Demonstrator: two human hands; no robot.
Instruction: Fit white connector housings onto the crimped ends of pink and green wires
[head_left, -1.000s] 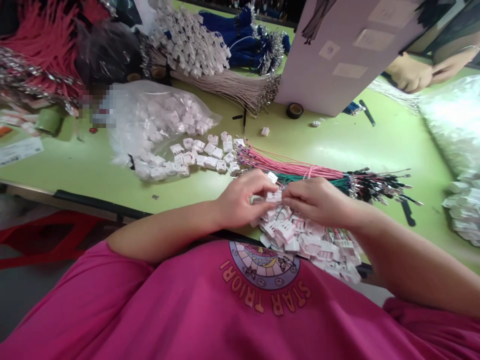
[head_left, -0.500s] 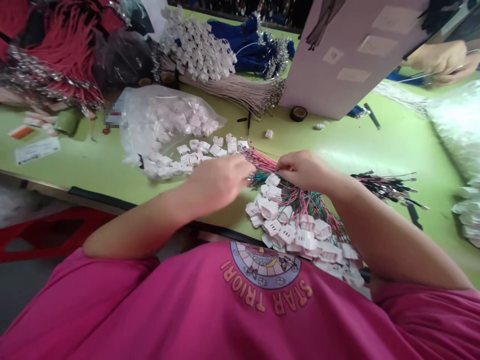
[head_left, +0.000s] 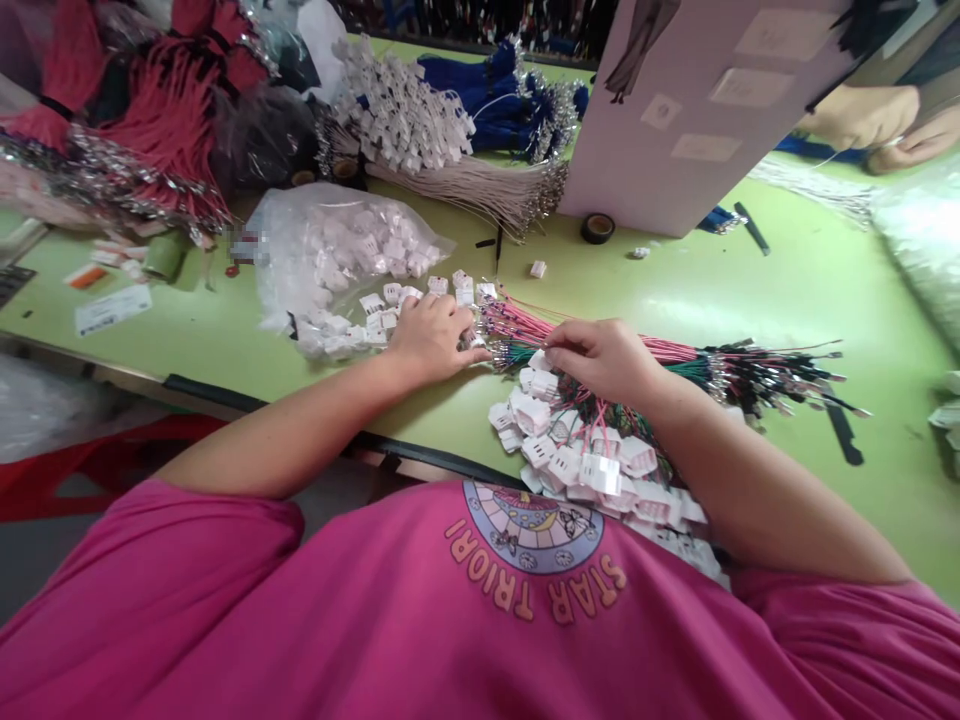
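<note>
My left hand (head_left: 431, 338) lies over loose white plastic connectors (head_left: 373, 303), its thumb apart from its fingers and a connector visible near the fingertips. My right hand (head_left: 604, 360) is closed in a pinch above a bundle of pink and green wires (head_left: 517, 325) with metal tips; whatever its fingers hold is hidden. Just beside those fingertips sits a white connector (head_left: 540, 361). Below the right hand, a heap of wired white connectors (head_left: 574, 465) hangs toward the table's front edge, with pink and green wires running into it.
A clear bag of white connectors (head_left: 352, 235) lies on the left. Behind it are white cable bundles (head_left: 465, 185), blue bundles (head_left: 487, 95) and red bundles (head_left: 161, 120). A tape roll (head_left: 598, 228) sits by a pale upright panel (head_left: 660, 110). Another person's hands (head_left: 862, 115) are at upper right.
My left hand has moved left from the wire tips onto the loose connectors, its thumb spreading. My right hand has shifted slightly down and left, still pinched. The view has shifted a little.
</note>
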